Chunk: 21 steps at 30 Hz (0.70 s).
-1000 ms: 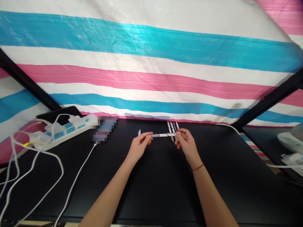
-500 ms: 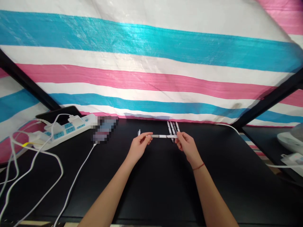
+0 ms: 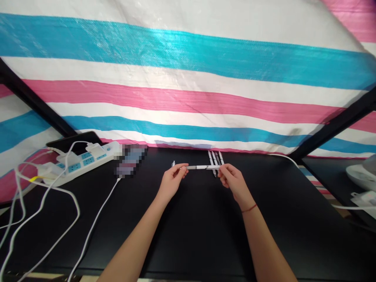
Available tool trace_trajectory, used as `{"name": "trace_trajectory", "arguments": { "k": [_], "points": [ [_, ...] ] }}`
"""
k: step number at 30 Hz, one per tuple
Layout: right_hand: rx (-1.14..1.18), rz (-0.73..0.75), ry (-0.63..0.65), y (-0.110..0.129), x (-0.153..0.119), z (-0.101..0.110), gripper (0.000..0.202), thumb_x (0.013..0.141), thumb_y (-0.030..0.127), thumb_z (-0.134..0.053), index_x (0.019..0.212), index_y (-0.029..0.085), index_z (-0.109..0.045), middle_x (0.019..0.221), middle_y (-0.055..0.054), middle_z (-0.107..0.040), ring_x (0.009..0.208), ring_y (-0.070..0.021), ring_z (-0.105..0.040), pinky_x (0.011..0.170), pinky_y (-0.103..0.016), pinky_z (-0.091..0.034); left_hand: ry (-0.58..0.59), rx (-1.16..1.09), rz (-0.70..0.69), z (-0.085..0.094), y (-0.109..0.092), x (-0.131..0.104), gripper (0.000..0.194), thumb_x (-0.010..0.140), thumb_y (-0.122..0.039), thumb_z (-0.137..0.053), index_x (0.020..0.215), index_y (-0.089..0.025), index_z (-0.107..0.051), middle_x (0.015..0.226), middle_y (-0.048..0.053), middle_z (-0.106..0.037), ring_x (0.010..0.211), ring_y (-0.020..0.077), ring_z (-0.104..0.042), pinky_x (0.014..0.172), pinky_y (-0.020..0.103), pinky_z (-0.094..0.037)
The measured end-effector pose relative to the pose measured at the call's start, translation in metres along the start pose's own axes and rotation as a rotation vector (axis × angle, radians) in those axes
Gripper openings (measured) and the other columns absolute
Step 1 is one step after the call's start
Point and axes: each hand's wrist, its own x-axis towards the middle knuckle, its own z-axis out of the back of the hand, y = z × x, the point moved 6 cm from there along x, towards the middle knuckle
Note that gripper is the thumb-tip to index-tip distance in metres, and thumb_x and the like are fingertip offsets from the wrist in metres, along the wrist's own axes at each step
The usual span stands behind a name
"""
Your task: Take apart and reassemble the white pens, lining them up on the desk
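A white and grey pen (image 3: 201, 167) is held level between my two hands, above the black table (image 3: 199, 231). My left hand (image 3: 173, 179) pinches its left end between thumb and fingers. At the other end, my right hand (image 3: 232, 178) has its fingers closed on the pen and wears a thin red string at the wrist. Several white pens (image 3: 214, 158) lie side by side just behind the right hand. Another pen (image 3: 173, 163) pokes out behind the left hand, mostly hidden by it.
On the left a white power strip (image 3: 85, 162) carries plugs, with white cables (image 3: 44, 192) looping over the table. A blurred-out phone-like object (image 3: 131, 160) lies beside it on a charging cable. Striped sheeting (image 3: 188, 98) hangs behind the table; black frame bars (image 3: 331, 121) slant at both sides.
The held pen has risen very slightly, still gripped at both ends. My right hand has shifted a touch to the right; the pens on the table lie as before.
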Motion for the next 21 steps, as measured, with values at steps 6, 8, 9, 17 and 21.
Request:
{"name": "trace_trajectory", "arguments": {
  "k": [6,8,9,17,21],
  "points": [
    [0.008,0.022,-0.046,0.002,0.001,0.001,0.033,0.08,0.049,-0.055,0.069,0.018,-0.054,0.049,0.004,-0.046,0.038,-0.0065,-0.034,0.035,-0.019,-0.023,0.014,-0.016,0.01,-0.001,0.003,0.0,0.04,0.077,-0.045,-0.058,0.101,-0.015,-0.067,0.08,0.007,-0.068,0.073,0.0159,-0.061,0.072,0.029,-0.049],
    [-0.005,0.05,-0.048,0.005,0.0,0.001,0.034,0.08,0.048,-0.056,0.067,0.018,-0.054,0.048,0.004,-0.044,0.038,-0.0065,-0.035,0.036,-0.019,-0.024,0.016,-0.018,0.012,-0.002,0.003,0.0,0.04,0.077,-0.046,-0.058,0.101,-0.015,-0.067,0.08,0.007,-0.068,0.073,0.0161,-0.061,0.071,0.029,-0.05],
    [-0.009,0.062,-0.042,0.007,-0.001,0.001,0.033,0.08,0.048,-0.056,0.067,0.017,-0.054,0.047,0.004,-0.045,0.038,-0.0065,-0.036,0.036,-0.019,-0.025,0.016,-0.018,0.014,-0.002,0.003,0.0,0.041,0.077,-0.046,-0.058,0.101,-0.015,-0.067,0.08,0.007,-0.068,0.072,0.0161,-0.061,0.071,0.029,-0.05],
    [0.019,0.027,-0.109,-0.001,0.003,0.006,0.034,0.076,0.051,-0.06,0.08,0.017,-0.06,0.068,-0.002,-0.06,0.043,-0.0075,-0.044,0.034,-0.019,-0.029,0.012,-0.031,0.016,-0.002,0.004,0.0,0.039,0.076,-0.046,-0.059,0.1,-0.016,-0.068,0.079,0.006,-0.068,0.072,0.015,-0.061,0.071,0.028,-0.049],
    [-0.012,-0.009,-0.11,-0.007,0.004,0.006,0.035,0.076,0.052,-0.059,0.073,0.017,-0.059,0.06,-0.001,-0.058,0.041,-0.0071,-0.043,0.035,-0.019,-0.029,0.023,-0.03,0.016,-0.003,0.004,0.0,0.038,0.076,-0.045,-0.059,0.1,-0.016,-0.068,0.079,0.006,-0.068,0.072,0.015,-0.061,0.072,0.027,-0.049]
  ]
}}
